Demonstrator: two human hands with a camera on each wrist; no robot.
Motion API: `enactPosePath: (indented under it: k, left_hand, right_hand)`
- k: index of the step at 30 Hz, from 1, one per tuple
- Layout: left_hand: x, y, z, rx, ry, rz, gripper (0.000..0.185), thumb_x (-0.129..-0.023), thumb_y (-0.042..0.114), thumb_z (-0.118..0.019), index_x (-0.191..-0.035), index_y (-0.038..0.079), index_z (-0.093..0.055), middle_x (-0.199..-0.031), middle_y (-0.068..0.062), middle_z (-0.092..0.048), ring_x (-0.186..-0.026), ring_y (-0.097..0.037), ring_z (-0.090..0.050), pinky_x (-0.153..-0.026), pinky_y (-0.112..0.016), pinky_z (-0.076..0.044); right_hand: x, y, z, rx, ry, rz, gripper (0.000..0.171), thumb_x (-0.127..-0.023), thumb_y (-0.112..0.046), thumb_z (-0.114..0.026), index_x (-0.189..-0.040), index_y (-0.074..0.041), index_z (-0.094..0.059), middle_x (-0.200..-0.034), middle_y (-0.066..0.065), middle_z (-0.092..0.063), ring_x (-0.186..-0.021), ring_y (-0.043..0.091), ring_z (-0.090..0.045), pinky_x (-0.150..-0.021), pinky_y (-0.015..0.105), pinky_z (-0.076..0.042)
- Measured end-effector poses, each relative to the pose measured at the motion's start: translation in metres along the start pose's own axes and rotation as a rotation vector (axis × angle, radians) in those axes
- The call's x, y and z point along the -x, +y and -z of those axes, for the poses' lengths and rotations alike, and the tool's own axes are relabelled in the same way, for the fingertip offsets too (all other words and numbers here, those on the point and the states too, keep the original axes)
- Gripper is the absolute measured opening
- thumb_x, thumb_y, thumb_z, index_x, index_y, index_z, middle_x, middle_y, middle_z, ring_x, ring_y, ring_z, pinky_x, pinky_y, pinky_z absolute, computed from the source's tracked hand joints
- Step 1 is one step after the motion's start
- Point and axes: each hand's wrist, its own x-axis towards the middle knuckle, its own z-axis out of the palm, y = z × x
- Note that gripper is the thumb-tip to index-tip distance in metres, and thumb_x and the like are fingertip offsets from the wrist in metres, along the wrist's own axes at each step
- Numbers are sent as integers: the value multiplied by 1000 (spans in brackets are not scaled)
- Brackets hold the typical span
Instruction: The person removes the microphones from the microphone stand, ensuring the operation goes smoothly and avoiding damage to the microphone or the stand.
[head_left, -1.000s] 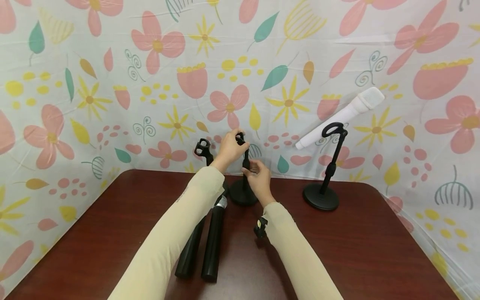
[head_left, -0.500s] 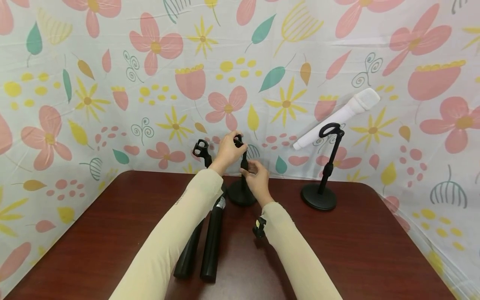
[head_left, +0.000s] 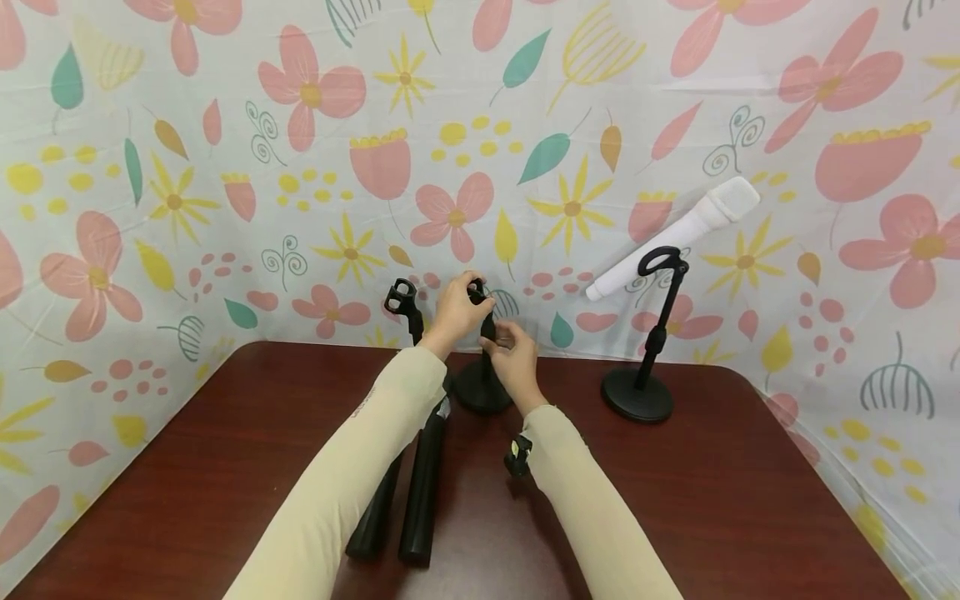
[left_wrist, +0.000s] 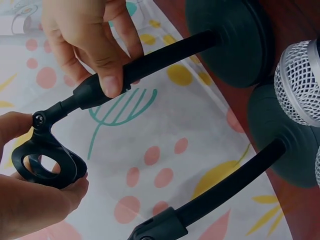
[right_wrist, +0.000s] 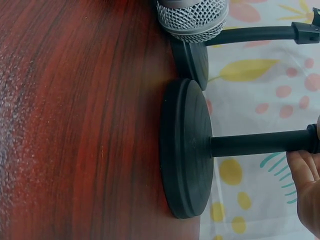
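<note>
The clip (left_wrist: 47, 165) of the middle stand (head_left: 483, 367) was pinched by the left hand (head_left: 456, 312). Its pole (left_wrist: 165, 55) was gripped by the right hand (head_left: 515, 358), thumb apparently pressed on the collar. Two microphones (head_left: 420, 492) were laid on the counter (head_left: 225, 467).

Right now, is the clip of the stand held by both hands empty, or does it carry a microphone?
Empty. The clip under the left hand shows an open ring; nothing sits in it.

Black microphones' (head_left: 408, 500) heads behind the left sleeve (head_left: 360, 467); right hand (right_wrist: 310, 192) cut off at frame edge.
</note>
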Motion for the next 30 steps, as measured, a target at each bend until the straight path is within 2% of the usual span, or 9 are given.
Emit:
enactPosePath:
  k: [7,12,19,24,30]
  left_hand:
    - [2,-4,-2,-14,-5,1,40,-95,18,-61,-133,8,-53,-131,-15,-51,-122,-33,-46,-103,-47,-35]
    - [2,-4,-4,4,9,10,41,-95,19,-62,-134,9,-53,-133,-14,-50,-123,-34,-44,-97,-46,-42]
    - [3,-9,-8,13,7,-16,42,-95,18,-62,-134,7,-53,-131,-16,-51,-120,-34,-47,-96,-45,-43]
    - [5,-10,-8,28,6,-24,42,-95,17,-62,-134,7,-52,-131,-16,-50,-118,-34,-49,-93,-45,-46]
    - [5,-10,-8,12,12,-26,43,-95,17,-61,-136,8,-51,-132,-17,-49,-116,-34,-50,-90,-45,-47]
  right_hand:
    - [-2,-2,-1,6,-5,-6,37,-86,-11,-73,-119,2,-63,-110,18,-64,-101,32,-63,-86,42,-53]
    - [-4,-2,-1,7,-9,-16,36,-87,-12,-73,-120,0,-62,-113,16,-64,-102,31,-62,-87,42,-52]
    - [-1,3,-1,32,3,15,35,-86,-11,-73,-118,0,-63,-108,17,-65,-100,32,-63,-85,42,-53]
    - [0,5,1,29,-8,35,37,-86,-14,-73,-119,0,-63,-109,17,-65,-100,32,-63,-86,42,-53]
    - [-1,3,3,16,-47,18,41,-88,-13,-71,-124,1,-60,-115,18,-63,-103,32,-63,-87,42,-52]
